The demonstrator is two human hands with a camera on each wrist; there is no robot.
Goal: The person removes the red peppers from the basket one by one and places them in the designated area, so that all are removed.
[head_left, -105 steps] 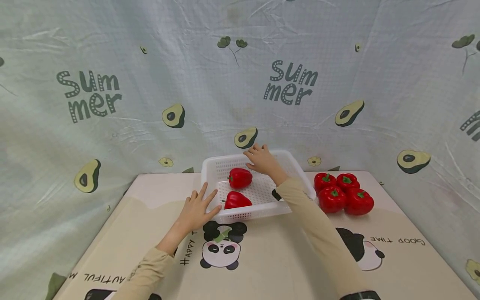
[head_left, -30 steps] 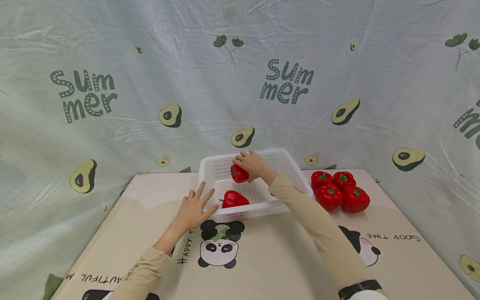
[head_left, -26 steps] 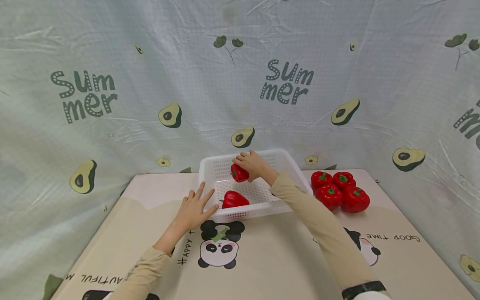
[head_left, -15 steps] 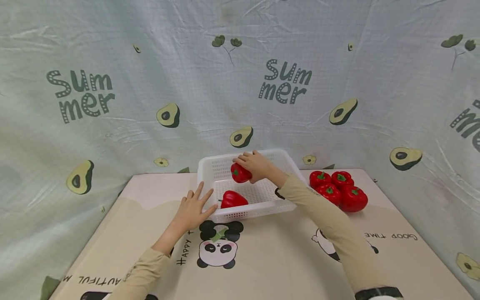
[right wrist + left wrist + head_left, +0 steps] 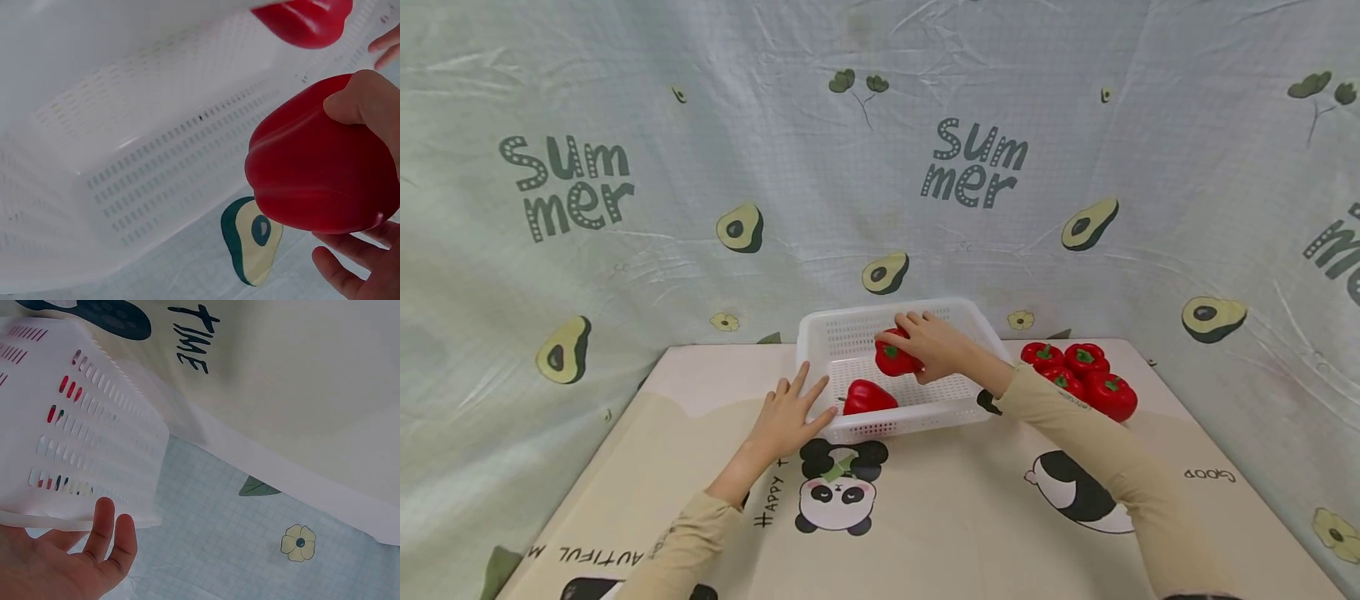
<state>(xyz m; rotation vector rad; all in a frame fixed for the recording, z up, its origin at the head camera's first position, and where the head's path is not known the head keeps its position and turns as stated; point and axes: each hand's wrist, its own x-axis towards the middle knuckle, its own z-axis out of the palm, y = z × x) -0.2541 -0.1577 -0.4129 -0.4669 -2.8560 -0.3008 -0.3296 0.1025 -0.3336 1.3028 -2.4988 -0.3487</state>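
Note:
In the head view my right hand grips a red bell pepper over the white perforated basket. The right wrist view shows the thumb on one side of this pepper and fingers on the other. A second red bell pepper lies in the basket's front left part. My left hand rests with spread fingers on the basket's left rim. Seen from the left wrist, that hand has its fingers extended along the rim, and bits of red show through the basket wall.
Several red bell peppers stand in a cluster right of the basket, partly covered by my right sleeve. The table has a printed cover with pandas and lettering. Behind it hangs a curtain with avocado prints.
My right hand first hovered at the basket's back, then took hold of the rear pepper. It has since lifted it and shifted right, tilting its stem forward. My left hand stayed at the rim.

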